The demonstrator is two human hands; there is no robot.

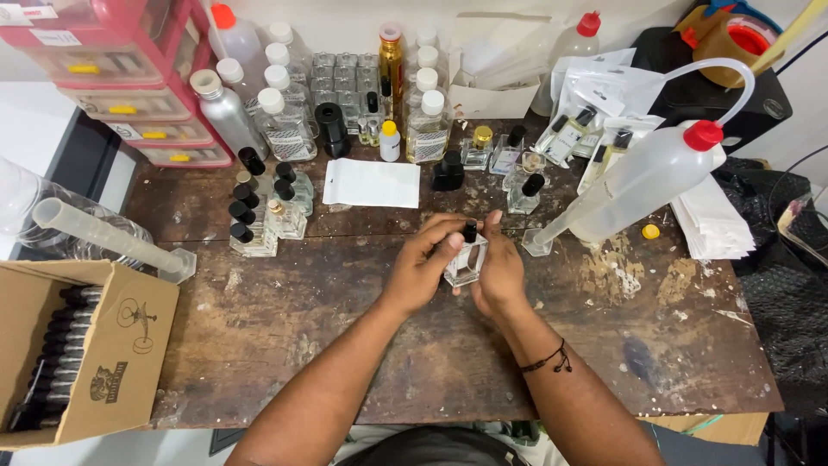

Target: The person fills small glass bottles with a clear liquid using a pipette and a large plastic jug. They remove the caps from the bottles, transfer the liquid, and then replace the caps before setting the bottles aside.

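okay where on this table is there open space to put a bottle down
Bare wood runs along the near edge of the table, between the cardboard box and the forearms, and right of the right hand below the squeeze bottle. The back is crowded with bottles, and the left hand and right hand hold a square glass bottle at the centre.

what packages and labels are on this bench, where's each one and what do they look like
Cardboard box: left front edge, brown, open, black line drawings on its side, dark tubes inside.
White pouch: flat, rectangular, blank, behind the hands.
Clear bags: back right, white-edged, holding small bottles.
Labelled bottles: back centre, clear with pale printed labels, white caps.
Red drawers: back left, small white label strips.
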